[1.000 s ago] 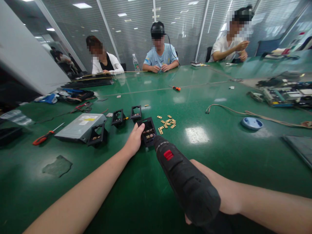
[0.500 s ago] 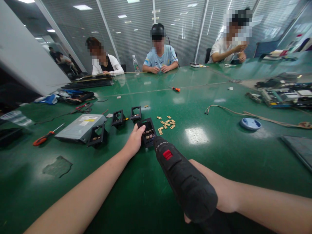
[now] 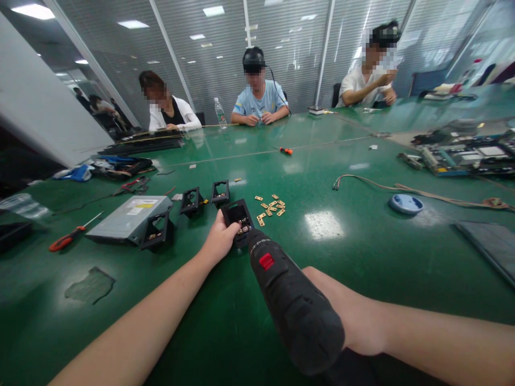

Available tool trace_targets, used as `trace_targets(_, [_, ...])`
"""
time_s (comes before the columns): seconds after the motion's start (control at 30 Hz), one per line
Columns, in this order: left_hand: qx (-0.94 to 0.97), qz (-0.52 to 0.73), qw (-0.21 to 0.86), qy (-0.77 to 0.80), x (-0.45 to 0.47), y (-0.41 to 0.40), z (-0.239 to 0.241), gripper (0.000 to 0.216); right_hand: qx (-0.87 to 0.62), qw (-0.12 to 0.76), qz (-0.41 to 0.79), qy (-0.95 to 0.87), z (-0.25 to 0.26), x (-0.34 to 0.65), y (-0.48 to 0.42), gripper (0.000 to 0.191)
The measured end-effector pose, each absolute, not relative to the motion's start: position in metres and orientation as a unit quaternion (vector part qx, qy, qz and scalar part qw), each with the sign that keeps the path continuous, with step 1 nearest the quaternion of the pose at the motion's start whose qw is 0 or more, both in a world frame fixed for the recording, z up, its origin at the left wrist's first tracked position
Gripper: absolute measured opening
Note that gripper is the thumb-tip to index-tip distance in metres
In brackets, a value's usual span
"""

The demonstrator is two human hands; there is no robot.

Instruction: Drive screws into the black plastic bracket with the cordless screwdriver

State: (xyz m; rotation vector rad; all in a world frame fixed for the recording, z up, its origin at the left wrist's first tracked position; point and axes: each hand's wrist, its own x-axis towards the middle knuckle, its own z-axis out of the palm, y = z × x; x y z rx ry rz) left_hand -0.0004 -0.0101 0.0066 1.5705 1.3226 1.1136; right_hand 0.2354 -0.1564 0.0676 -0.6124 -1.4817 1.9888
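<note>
My left hand (image 3: 220,239) grips the left side of a black plastic housing (image 3: 234,210), its thumb over the near part. Small brass-coloured metal pieces show inside it. In my right hand (image 3: 341,305) is a black cordless drill (image 3: 295,305) with a red switch on top; its nose points at the housing's near right end. The drill body hides its tip and most of my right fingers. Just past the housing lie several small brass plates (image 3: 273,205). Similar black housings stand to the left, one (image 3: 157,231) against a grey metal drive.
A grey metal drive (image 3: 131,217), an orange-handled screwdriver (image 3: 66,239) and a glass shard (image 3: 90,285) lie left. Rightward are a blue round lid (image 3: 405,203), a cable (image 3: 370,182), a dark flat panel (image 3: 488,249) and circuit boards (image 3: 462,155). Three people sit across the green table (image 3: 322,161).
My view has shifted slightly, moving most things a little left in it. The thumb of my left hand has slid down and inward over the housing. The drill remains at the housing's near end.
</note>
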Motion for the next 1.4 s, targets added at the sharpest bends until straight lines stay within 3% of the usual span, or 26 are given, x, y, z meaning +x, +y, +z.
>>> trace_targets(0.23, [0.629, 0.429, 0.366, 0.535, -0.001, -0.01, 0.006, 0.045, -0.231, 0.288, 0.714, -0.595, 0.068, 0.238, -0.156, 0.027])
trace_targets(0.6, [0.619, 0.43, 0.385, 0.532, 0.001, -0.01, 0.008, 0.047, -0.259, 0.275, 0.75, -0.544, 0.065, 0.239, -0.159, 0.029])
trace_targets(0.77, [0.598, 0.44, 0.411, 0.528, 0.002, -0.012, 0.011, 0.046, -0.245, 0.184, 0.845, -0.439, 0.036, 0.25, -0.156, 0.041])
trace_targets(0.9, [0.583, 0.462, 0.423, 0.518, 0.002, -0.012, 0.01, 0.046, -0.251, 0.225, 0.844, -0.418, 0.028, 0.256, -0.148, 0.049])
trace_targets(1.1, [0.588, 0.467, 0.423, 0.508, 0.0, -0.01, 0.006, 0.046, -0.294, 0.251, 0.789, -0.478, 0.05, 0.262, -0.144, 0.065])
trace_targets(1.4, [0.592, 0.473, 0.39, 0.524, 0.001, -0.005, 0.001, 0.044, -0.437, 0.334, 0.575, -0.605, 0.039, 0.259, -0.159, 0.038])
